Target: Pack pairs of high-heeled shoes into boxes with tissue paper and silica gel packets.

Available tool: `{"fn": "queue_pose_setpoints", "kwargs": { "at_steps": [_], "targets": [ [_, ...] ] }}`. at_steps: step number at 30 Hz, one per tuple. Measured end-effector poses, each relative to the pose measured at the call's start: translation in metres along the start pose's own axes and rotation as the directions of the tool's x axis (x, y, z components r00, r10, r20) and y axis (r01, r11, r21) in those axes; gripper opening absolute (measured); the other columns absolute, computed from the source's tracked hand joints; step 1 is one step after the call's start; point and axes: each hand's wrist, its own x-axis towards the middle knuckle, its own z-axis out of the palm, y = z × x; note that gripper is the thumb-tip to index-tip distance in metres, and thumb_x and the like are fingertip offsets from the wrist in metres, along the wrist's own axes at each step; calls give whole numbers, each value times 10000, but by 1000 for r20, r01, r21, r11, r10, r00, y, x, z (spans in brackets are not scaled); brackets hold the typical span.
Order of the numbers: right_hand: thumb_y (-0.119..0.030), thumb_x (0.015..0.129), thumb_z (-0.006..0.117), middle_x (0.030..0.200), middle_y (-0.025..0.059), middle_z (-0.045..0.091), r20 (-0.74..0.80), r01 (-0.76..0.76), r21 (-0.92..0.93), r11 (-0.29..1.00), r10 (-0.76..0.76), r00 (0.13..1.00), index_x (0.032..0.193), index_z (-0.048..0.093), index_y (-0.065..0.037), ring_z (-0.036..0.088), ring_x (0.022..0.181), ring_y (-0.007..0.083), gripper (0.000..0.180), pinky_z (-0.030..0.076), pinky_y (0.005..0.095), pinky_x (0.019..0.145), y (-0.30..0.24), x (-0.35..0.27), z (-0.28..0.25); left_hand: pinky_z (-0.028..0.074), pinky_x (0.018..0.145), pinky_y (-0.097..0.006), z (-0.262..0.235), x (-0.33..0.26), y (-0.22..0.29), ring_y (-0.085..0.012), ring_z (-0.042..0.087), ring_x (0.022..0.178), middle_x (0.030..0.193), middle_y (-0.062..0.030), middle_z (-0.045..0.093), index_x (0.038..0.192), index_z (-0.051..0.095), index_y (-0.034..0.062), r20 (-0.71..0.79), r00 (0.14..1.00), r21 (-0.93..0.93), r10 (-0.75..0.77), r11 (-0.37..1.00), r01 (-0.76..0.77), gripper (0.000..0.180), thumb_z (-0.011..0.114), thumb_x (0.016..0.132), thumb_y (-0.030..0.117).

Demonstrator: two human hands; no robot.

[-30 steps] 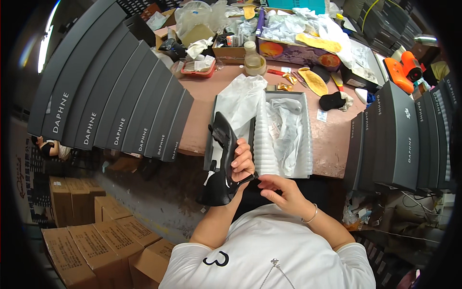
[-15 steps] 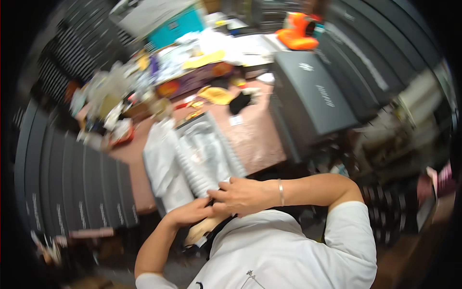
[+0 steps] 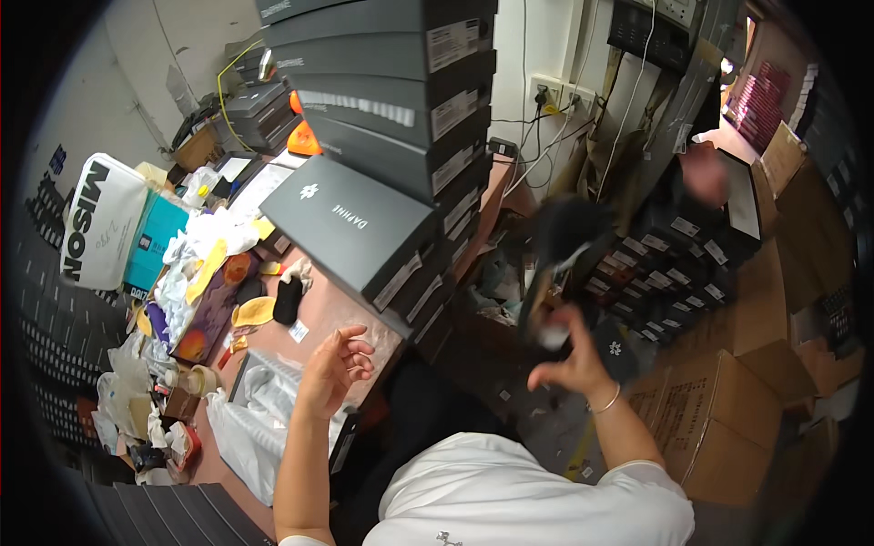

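My left hand (image 3: 335,371) is raised over the pink table's front edge, fingers loosely bent and apart, holding nothing. Below and left of it lies an open shoe box (image 3: 240,382) with crumpled white wrapping (image 3: 259,437) in and over it. My right hand (image 3: 583,364) reaches out to the right, thumb and fingers spread. Just beyond its fingertips is a blurred dark object (image 3: 569,232) with a paler lower part; its kind is unclear, and I see no firm grip on it. Farther right, another person's blurred hand (image 3: 704,175) is over the stacked boxes.
A tall stack of dark grey shoe boxes (image 3: 382,82) rises ahead, with a lidded box (image 3: 350,227) beside it. Plastic bags and scraps (image 3: 127,391) clutter the table's left side. Brown cartons (image 3: 706,428) and more shoe boxes (image 3: 660,264) stand right. Cables (image 3: 546,150) hang from a wall socket.
The view has swung right. My hands, together beside the open box and a tan-lined item before, are now apart; the right has moved out toward the blurred dark object.
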Motion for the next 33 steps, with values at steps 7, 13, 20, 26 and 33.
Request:
{"fn": "queue_pose_setpoints", "kwargs": {
  "at_steps": [7,13,20,26,33],
  "targets": [
    [-136,640,814,1033,140,510,-354,-42,-221,974,-40,935,1086,469,-27,527,978,301,574,429,364,864,149,129,-27,523,730,-319,13,19,-15,-171,627,783,939,-80,632,1201,513,-4,-200,975,167,-100,977,134,320,450,1001,239],
    [-141,627,786,1063,168,485,-328,-41,-380,924,-93,940,1106,473,-48,522,986,357,579,442,393,868,318,213,28,529,682,-319,-7,-7,-44,-193,630,772,922,-108,631,1144,516,-3,-499,864,16,-60,997,78,293,455,997,243],
    [-166,563,779,1034,209,520,6,-296,-333,895,316,949,1075,460,-65,525,987,411,612,463,436,865,382,204,35,539,684,-301,4,3,-54,-181,641,756,915,-95,634,1146,527,0,-550,830,-31,-88,996,84,276,457,999,223],
    [-232,668,804,1078,135,550,-293,66,-353,933,-177,940,1169,478,-22,544,1012,256,633,436,350,899,195,300,-100,537,705,-300,-6,28,-74,-174,639,764,909,-80,633,1138,544,11,-488,855,-27,-178,982,189,266,478,991,222],
    [-287,700,798,1179,188,547,-736,46,-477,878,-428,525,1254,436,28,530,1087,333,733,420,411,936,147,276,-141,539,702,-301,-4,32,-72,-175,636,762,907,-90,633,1139,548,11,-527,825,-11,-207,972,237,266,494,983,220]
  ]
}}
